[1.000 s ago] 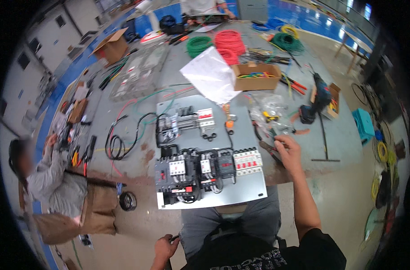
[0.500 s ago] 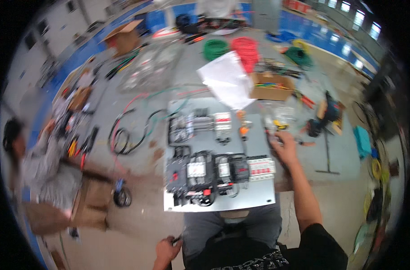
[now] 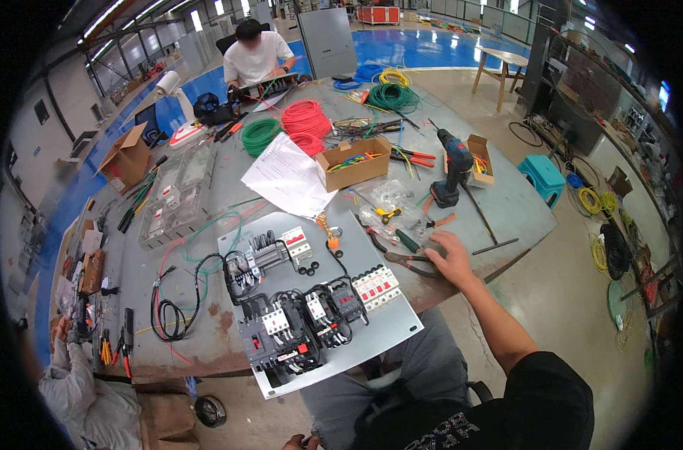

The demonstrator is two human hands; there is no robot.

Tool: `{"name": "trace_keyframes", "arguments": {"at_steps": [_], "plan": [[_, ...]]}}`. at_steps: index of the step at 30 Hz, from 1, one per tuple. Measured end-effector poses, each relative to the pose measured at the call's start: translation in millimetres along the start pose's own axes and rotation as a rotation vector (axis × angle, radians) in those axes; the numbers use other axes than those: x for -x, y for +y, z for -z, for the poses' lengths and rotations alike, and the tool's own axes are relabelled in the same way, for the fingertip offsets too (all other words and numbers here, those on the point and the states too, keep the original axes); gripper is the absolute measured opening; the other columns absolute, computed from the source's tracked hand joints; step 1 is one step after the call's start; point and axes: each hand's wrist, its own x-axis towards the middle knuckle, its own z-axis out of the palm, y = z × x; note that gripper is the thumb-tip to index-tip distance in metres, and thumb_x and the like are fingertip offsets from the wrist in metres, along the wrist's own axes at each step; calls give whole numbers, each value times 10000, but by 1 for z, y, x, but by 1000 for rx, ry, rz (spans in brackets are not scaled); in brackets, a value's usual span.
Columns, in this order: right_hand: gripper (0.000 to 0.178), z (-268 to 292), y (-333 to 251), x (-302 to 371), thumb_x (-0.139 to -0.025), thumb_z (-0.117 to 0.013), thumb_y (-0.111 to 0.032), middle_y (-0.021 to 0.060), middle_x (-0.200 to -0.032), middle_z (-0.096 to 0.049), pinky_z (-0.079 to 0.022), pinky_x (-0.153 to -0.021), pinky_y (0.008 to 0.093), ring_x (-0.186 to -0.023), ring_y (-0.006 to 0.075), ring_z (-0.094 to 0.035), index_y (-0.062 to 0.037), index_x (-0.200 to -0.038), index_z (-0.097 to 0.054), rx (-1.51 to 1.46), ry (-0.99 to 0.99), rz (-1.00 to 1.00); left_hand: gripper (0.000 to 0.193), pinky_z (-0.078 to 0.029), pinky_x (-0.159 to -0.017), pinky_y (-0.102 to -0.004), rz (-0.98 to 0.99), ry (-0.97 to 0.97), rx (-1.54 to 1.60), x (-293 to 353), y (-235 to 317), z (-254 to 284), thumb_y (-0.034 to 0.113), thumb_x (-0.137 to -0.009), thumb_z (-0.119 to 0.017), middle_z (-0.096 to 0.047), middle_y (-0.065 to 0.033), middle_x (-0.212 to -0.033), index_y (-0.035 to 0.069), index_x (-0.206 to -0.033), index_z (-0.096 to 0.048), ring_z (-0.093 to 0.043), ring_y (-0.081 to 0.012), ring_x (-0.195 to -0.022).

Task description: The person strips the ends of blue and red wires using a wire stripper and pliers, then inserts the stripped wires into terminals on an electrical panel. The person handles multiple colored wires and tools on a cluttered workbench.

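Note:
My right hand is over the table's front edge, thumb and fingers apart. Its fingertips are at the handles of dark pliers, close to a green-handled screwdriver; whether they touch is unclear. Only the top of my left hand shows at the lower edge, fingers curled around something small and dark that I cannot make out. Before me a pale metal mounting plate overhangs the table edge. It bears black contactors, a row of white breakers with red switches, terminal blocks and black wiring.
Beyond the plate lie paper sheets, an open carton, red wire coils, a green coil and a cordless drill. A co-worker sits across the table; another person is at left.
The view has swung, so the plate now appears turned and the far table shows. My right hand has reached the pliers' handles. My left hand has sunk mostly out of the lower edge.

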Motion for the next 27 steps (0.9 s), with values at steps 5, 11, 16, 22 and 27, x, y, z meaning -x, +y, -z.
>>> {"name": "trace_keyframes", "arguments": {"at_steps": [5, 11, 16, 22, 27], "plan": [[375, 4, 24, 21, -834, -778, -216, 191, -1213, -644, -470, -1000, 461, -1154, 387, -592, -1, -1120, -666, 130, -16, 79, 436, -557, -756, -449, -49, 2, 6, -6, 3, 2, 374, -906, -693, -732, -229, -927, 11, -1148, -697, -714, -392, -862], [392, 2, 9, 8, -836, -767, -215, 190, -1241, -636, -460, -1011, 474, -1174, 395, -586, 2, -1144, -655, 135, -63, 47, 192, -539, -687, -480, -77, 190, 32, -3, -15, -17, 218, -941, -661, -710, -220, -866, 41, -936, -732, -682, -404, -770], [392, 15, 6, 7, -816, -764, -205, 191, -1264, -618, -452, -1020, 483, -1201, 407, -568, -4, -1131, -644, 191, -189, -57, 188, -546, -759, -491, 35, 191, 134, -12, 37, 7, 225, -919, -638, -718, -205, -956, 71, -961, -737, -684, -389, -870], [474, 18, -15, -16, -826, -776, -303, 214, -1334, -571, -433, -1031, 508, -1230, 444, -531, -5, -1147, -593, 214, -280, -87, 249, -544, -745, -504, 64, 17, 118, -27, 61, 34, 290, -864, -665, -715, -199, -921, 61, -946, -720, -680, -400, -854], [530, 37, -33, -23, -860, -719, -473, 235, -1165, -669, -488, -961, 495, -1112, 418, -615, -37, -1158, -683, 215, -506, -443, 314, -541, -733, -515, 0, -180, 101, -62, 68, 44, 344, -819, -688, -712, -195, -893, 52, -933, -706, -676, -408, -841]]}}
